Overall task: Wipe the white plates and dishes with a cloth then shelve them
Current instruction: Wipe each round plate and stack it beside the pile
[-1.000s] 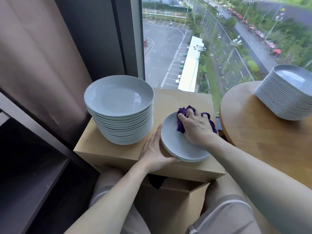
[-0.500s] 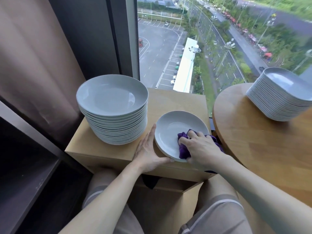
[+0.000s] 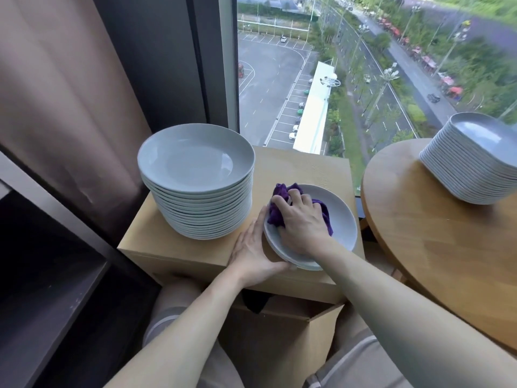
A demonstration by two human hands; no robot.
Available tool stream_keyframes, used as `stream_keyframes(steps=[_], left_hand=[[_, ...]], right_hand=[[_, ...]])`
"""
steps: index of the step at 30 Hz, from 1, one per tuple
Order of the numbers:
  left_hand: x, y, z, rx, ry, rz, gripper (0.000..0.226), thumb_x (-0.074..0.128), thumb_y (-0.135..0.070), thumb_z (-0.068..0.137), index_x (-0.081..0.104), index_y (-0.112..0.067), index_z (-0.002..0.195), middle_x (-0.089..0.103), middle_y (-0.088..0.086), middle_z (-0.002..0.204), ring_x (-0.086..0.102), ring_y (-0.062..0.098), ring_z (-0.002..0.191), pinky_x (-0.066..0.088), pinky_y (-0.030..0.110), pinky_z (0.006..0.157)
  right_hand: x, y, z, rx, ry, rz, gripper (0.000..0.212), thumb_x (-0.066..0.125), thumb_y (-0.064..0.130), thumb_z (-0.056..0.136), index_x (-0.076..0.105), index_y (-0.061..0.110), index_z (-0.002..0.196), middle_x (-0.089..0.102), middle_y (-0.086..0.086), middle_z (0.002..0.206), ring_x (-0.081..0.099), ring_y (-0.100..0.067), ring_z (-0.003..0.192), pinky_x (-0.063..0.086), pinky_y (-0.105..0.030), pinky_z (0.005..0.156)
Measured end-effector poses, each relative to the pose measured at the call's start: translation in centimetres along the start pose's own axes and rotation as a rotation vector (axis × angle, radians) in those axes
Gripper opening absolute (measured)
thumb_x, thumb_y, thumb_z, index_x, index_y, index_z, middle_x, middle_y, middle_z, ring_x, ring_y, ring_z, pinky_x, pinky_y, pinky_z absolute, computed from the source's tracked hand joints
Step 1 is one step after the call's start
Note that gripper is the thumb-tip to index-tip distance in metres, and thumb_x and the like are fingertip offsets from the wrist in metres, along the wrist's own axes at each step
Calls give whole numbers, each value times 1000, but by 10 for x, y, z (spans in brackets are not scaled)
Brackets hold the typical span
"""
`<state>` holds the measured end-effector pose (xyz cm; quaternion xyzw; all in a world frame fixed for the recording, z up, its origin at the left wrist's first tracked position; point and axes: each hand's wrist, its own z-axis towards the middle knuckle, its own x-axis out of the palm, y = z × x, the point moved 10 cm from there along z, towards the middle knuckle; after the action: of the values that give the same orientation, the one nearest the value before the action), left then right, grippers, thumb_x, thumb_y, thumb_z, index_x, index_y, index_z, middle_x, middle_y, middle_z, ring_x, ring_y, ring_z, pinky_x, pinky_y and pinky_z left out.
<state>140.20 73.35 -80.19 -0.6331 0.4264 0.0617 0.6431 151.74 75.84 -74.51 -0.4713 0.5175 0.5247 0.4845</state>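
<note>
A small white plate (image 3: pixel 342 219) lies on a cardboard box (image 3: pixel 302 166), on top of one or two more like it. My right hand (image 3: pixel 300 222) presses a crumpled purple cloth (image 3: pixel 282 196) onto the plate's left half. My left hand (image 3: pixel 251 254) grips the left rim of this small pile. A tall stack of larger white plates (image 3: pixel 198 177) stands on the box just to the left. Another stack of white dishes (image 3: pixel 472 163) sits on the round wooden table (image 3: pixel 436 247) at the right.
A dark shelf unit (image 3: pixel 42 289) stands low at the left, beside a brown curtain (image 3: pixel 56 93). Behind the box a tall window (image 3: pixel 335 65) looks far down on a street. My knees are tucked under the box.
My right hand has swept the cloth from the plate's near edge to its far left side. The left hand has kept its hold on the rim.
</note>
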Motion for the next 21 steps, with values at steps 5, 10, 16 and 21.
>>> stream_keyframes(steps=[5,10,16,21], left_hand=[[-2,-2,-2,-10,-3,-14,146,90,-67,59,-15,-51,159,17,-13,170,14,6,155,16,41,129],[-3,-3,-4,-15,-10,-16,144,89,-69,59,-15,-55,157,17,-13,170,14,9,156,17,44,129],[-3,-2,-1,-1,-20,-18,146,88,-70,56,-12,-49,160,18,-13,170,15,10,156,19,45,128],[-1,1,1,-19,-19,-1,146,86,-74,55,-13,-50,160,18,-11,171,16,13,157,21,47,128]], right_hand=[[-2,-39,16,96,51,-105,47,52,33,96,35,30,140,36,-14,143,40,-39,123,35,-51,96],[-9,-64,4,151,117,-169,49,56,33,91,40,27,137,38,-14,141,40,-39,125,34,-51,99],[-15,-79,-32,205,250,-73,41,56,32,86,52,35,126,44,-3,129,40,-33,125,32,-48,99],[-16,-44,-64,174,269,39,35,60,34,84,55,36,119,42,1,110,42,-26,109,35,-42,89]])
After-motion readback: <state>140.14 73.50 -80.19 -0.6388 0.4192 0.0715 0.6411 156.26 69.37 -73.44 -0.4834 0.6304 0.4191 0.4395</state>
